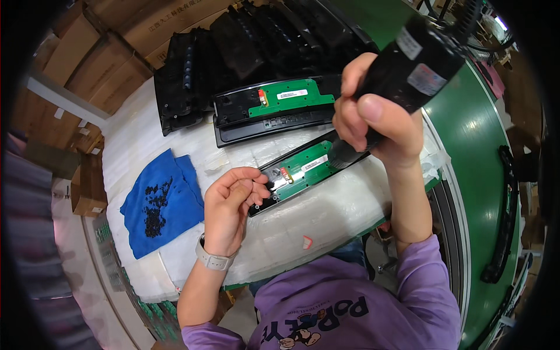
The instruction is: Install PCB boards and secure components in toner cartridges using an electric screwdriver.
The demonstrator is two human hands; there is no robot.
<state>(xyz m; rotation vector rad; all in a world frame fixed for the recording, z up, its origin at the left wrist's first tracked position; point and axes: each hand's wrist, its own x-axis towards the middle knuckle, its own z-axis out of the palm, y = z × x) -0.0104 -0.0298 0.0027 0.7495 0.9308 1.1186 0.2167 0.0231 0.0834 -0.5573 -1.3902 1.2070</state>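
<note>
Fingers [348, 119] of the right hand [382, 114] are wrapped round a power tool [417, 67], the left hand's [233, 192] hold cannot be told, the board [301, 177] seems seated, and black bits [154, 219] are left at nine o'clock.

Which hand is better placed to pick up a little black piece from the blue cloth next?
Probably the left hand: it is nearer the blue cloth and black pieces, while the right hand grips the black tool.

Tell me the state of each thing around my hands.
Black electric screwdriver: tilted, in right hand
Left hand: fingers curled
Near green circuit board: exposed, partly hidden by screwdriver
Far green circuit board: exposed
Blue cloth: spread, creased
Small black parts: loose, scattered on cloth
Wristwatch: strapped on
</note>
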